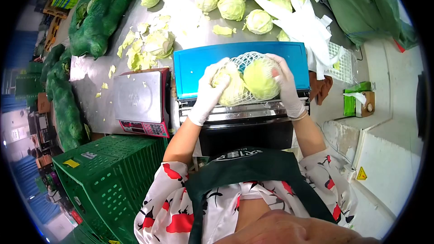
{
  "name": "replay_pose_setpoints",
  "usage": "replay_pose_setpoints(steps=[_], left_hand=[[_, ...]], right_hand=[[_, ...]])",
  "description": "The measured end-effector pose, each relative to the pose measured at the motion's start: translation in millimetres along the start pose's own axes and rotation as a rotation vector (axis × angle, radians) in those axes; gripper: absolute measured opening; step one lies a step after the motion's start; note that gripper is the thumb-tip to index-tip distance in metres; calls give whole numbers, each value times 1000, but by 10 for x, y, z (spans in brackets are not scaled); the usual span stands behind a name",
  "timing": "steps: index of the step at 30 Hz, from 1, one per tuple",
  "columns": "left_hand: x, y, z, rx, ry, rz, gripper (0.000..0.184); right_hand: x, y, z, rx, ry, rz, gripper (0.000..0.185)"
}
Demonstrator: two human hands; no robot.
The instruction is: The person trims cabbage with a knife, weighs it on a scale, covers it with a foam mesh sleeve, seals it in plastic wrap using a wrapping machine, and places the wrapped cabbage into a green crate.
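My left hand [209, 89] and right hand [288, 89] reach forward, palms inward. Their half-curled fingers [276, 60] clasp the netted cabbages [259, 80] between them.

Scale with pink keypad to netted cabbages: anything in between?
Yes, head view: the gloved left hand and the left part of the blue panel lie between scale and netted cabbages.

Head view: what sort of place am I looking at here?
Probably a produce packing room, judging by the loose cabbages on a metal table, the weighing scale with a keypad, and the green plastic crate.
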State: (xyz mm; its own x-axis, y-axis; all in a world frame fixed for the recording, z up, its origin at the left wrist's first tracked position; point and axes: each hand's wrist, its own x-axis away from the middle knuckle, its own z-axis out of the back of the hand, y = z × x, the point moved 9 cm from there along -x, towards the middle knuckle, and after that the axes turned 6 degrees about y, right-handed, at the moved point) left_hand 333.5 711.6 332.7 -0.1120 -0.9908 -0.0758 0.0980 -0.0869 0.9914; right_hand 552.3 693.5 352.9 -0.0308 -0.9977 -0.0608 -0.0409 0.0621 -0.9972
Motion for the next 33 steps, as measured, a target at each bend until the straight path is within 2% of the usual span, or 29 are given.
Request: replay_pose_setpoints(steps=[2,4,7,9,11,12,13,15,16,18,20,21,23,25,27,28,29,30,31,32,33], left_hand=[[-64,-21,19,-110,-51,-103,46],[-130,135,-25,-243,-82,-269,45],[-229,187,-109,-231,17,-82,49],[-278,-40,-5,31,98,-1,61],[-211,-239,25,69,124,73,54],[-199,-141,-45,-127,65,-52,43],[-194,-56,-66,-235,56,14,35],[-266,-147,-79,-251,18,40,33],[-312,-248,-122,-167,-108,115,41],[-241,-119,-32,43,-89,128,48],[-146,29,128,160,-64,95,60],[-32,40,318,157,55,78,60],[306,-41,807,-306,296,26,60],[709,-58,1136,-840,357,-96,62],[1122,-50,1147,-1133,332,-151,64],[1235,-76,1108,-1189,288,-33,70],[1319,-68,1028,-1239,281,-59,75],[1364,-124,962,-1240,290,-28,76],[1390,-206,893,-1240,300,2,77],[1405,-394,845,-904,311,4,80],[1376,-446,780,-848,325,81,72]], right_hand=[[-3,-42,44,123,53,66,37],[-52,207,153,188,113,-41,33],[-132,381,280,203,192,-120,32],[-187,395,326,196,235,-106,31],[-179,417,275,195,277,-68,31],[-164,364,258,310,309,-29,30],[-158,373,254,357,325,-39,30],[-167,519,305,322,332,-64,32],[-153,558,311,271,321,-103,33],[-126,572,347,170,299,-177,35],[-61,446,467,12,300,-147,35],[1,397,542,-66,297,-134,35],[260,144,761,267,378,62,37],[674,-9,1001,894,532,180,38],[1104,-138,978,1263,636,246,37],[1270,-33,980,1349,652,163,38],[1390,88,970,1434,666,77,39],[1428,284,956,1457,622,-134,43],[1443,212,725,1466,641,129,36],[1410,318,691,1344,591,78,33],[1337,355,634,1221,544,28,31]])
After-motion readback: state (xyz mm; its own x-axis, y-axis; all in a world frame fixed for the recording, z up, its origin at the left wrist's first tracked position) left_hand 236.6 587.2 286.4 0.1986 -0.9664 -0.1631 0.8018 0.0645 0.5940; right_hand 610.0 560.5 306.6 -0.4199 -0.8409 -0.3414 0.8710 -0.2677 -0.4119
